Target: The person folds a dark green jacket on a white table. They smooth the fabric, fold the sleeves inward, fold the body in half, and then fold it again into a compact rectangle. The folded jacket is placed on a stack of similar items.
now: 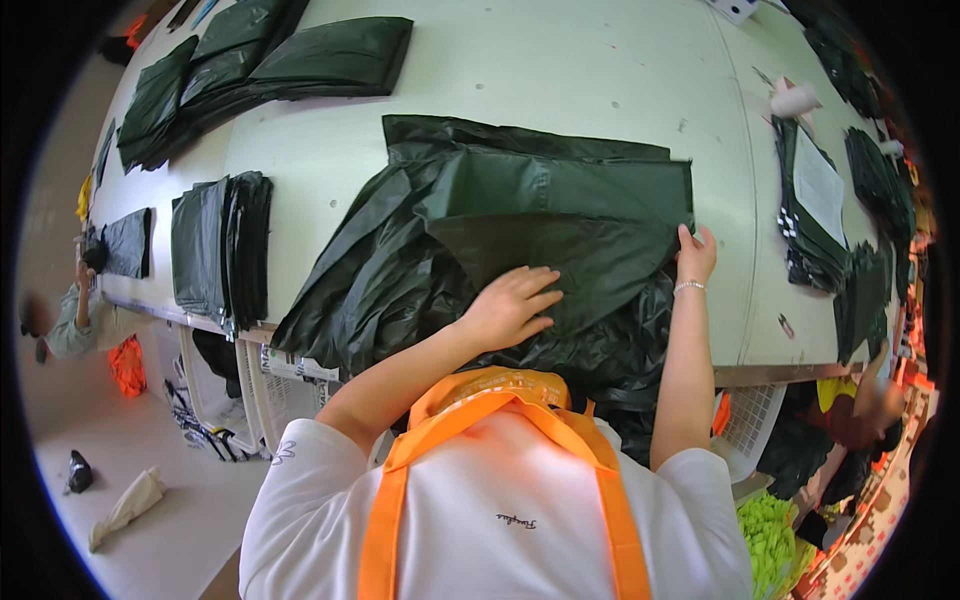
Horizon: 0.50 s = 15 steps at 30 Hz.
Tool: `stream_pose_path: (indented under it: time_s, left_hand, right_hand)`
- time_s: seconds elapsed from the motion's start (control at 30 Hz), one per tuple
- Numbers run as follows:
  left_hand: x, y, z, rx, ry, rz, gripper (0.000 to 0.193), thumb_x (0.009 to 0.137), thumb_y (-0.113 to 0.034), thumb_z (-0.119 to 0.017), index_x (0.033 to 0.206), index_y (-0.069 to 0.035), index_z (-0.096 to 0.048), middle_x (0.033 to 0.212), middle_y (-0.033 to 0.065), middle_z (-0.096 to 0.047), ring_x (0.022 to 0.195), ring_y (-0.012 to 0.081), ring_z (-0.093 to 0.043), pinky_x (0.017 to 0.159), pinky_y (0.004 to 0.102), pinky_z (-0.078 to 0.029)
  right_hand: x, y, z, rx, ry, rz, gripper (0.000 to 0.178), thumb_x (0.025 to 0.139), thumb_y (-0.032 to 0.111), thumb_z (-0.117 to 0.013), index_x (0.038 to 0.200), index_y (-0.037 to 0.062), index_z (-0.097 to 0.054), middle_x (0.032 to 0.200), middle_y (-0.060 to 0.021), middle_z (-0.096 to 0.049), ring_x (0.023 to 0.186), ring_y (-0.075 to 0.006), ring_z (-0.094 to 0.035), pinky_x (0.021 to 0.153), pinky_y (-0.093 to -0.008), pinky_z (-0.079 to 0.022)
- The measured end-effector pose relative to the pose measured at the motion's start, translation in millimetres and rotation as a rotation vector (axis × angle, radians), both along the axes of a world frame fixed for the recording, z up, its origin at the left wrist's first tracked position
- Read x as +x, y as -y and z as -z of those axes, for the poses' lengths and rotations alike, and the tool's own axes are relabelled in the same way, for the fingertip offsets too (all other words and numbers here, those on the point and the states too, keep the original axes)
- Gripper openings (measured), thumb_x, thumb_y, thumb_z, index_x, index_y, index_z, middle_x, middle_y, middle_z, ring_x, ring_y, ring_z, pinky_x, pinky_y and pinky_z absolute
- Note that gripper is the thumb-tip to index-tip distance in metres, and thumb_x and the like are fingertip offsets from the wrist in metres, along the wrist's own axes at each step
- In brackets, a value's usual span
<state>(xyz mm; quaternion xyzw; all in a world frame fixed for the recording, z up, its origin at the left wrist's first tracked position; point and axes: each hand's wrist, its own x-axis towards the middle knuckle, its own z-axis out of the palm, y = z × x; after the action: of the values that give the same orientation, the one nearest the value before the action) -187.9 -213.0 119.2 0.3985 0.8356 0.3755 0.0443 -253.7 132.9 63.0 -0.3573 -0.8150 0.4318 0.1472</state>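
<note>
A dark green, shiny piece of coated cloth (590, 190) lies spread and partly folded on the table in front of me. Its lower part bunches into creases and hangs over the near edge. My left hand (515, 305) rests flat on the middle of the cloth, fingers stretched out and apart. At the cloth's right edge, my right hand (697, 255) pinches the border between thumb and fingers. Another layer of the same dark cloth shows beneath, along the far side.
Folded dark green stacks lie at the table's (560, 60) far left (330, 60) and left (220, 245). To the right are a dark pile with a white sheet (818, 185), a paper roll (795, 100) and small snips (786, 325). White baskets (750, 430) stand below; other people work at both sides.
</note>
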Motion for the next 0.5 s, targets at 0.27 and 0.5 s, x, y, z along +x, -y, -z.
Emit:
stream_pose_path:
  time_s: [0.27, 0.5]
  left_hand:
    - [-65, 107, 20, 0.674, 0.477, -0.708, 0.026, 0.086, -0.005, -0.057, 0.111, -0.002, -0.054, 0.12, 0.0071, -0.055, 0.072, 0.014, -0.054, 0.065, 0.0277, -0.045]
    - [-141, 162, 12, -0.191, -0.315, -0.829, 0.018, 0.08, -0.017, -0.071, 0.082, -0.002, -0.061, 0.084, 0.0101, -0.061, 0.068, 0.0241, -0.054, 0.064, 0.0303, -0.045]
  right_hand:
    - [49, 190, -59, 0.358, -0.26, -1.114, 0.041, 0.079, 0.019, -0.066, 0.117, 0.0059, -0.057, 0.124, -0.017, -0.053, 0.12, -0.0365, -0.045, 0.103, -0.0477, -0.033]
    - [87, 227, -26, 0.136, 0.096, -1.304, 0.057, 0.086, 0.037, -0.059, 0.133, 0.0077, -0.045, 0.145, -0.0208, -0.031, 0.137, -0.0365, -0.023, 0.109, -0.0522, -0.018]
